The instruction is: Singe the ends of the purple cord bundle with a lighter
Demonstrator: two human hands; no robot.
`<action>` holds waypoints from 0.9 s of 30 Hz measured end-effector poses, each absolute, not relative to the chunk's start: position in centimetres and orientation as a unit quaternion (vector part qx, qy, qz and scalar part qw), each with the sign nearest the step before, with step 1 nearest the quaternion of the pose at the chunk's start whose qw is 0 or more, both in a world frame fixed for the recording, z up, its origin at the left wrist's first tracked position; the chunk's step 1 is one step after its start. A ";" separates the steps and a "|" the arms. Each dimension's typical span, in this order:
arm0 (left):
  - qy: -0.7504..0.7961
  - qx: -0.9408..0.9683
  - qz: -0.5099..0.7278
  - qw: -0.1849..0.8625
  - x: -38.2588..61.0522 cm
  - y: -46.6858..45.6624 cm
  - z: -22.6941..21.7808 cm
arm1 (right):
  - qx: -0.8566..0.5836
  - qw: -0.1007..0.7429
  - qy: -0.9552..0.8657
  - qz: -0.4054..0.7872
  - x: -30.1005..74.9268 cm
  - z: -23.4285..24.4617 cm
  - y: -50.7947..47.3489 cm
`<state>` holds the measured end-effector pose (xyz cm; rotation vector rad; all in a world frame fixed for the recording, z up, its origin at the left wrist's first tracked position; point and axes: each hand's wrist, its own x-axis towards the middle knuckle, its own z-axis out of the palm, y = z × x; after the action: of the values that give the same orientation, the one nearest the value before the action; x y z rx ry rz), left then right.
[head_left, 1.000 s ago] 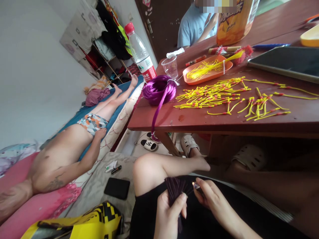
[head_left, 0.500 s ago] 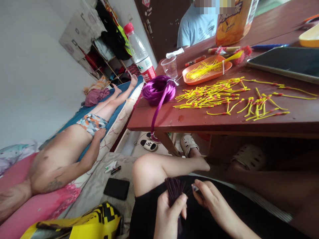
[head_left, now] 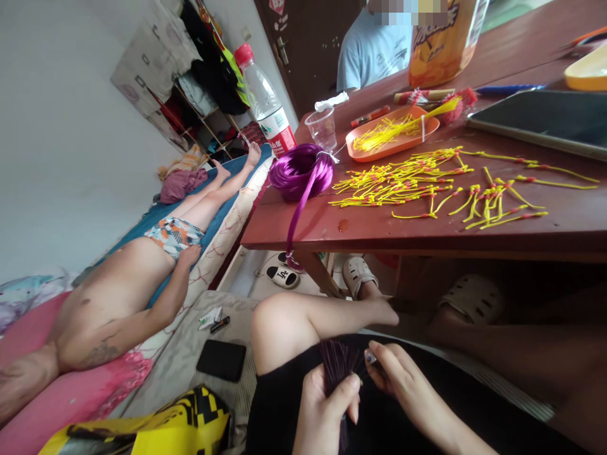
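My left hand is closed round a bundle of thin dark purple cords above my lap. Their loose ends fan out over the top of the fist, and more strands hang below it. Just right of the bundle, my right hand is pinched closed. A tiny shiny spot with a blue dot shows at its fingertips; whatever the fingers hold is too small and hidden to name. On the table, a coil of purple cord lies at the near left corner, its tail hanging over the edge. Many knotted yellow cords are spread beside it.
The red-brown table carries an orange tray of yellow cords, a plastic cup, a bottle and a tablet. One person lies on a bed at left; another sits across the table.
The left hand and cord bundle have moved slightly right, closer to the right hand. The right hand stays nearly in place, and the view has shifted a little.
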<state>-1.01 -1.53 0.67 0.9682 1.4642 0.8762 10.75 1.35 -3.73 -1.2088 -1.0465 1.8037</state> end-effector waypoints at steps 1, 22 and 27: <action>0.620 0.409 0.371 0.557 -1.0 -1.5 0.7 | -0.466 0.356 -0.407 0.700 10.8 -3.6 1.4; 0.616 0.386 0.427 0.538 -1.1 -1.6 -0.1 | -0.383 0.448 -0.314 0.744 9.8 -2.7 0.9; 0.624 0.382 0.439 0.522 -0.9 -1.7 -0.3 | -0.398 0.467 -0.294 0.733 9.4 -1.7 0.7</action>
<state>-0.86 -1.73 -0.26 0.9149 1.4951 1.0506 9.39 0.70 -1.69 -0.9764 -0.7208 1.8000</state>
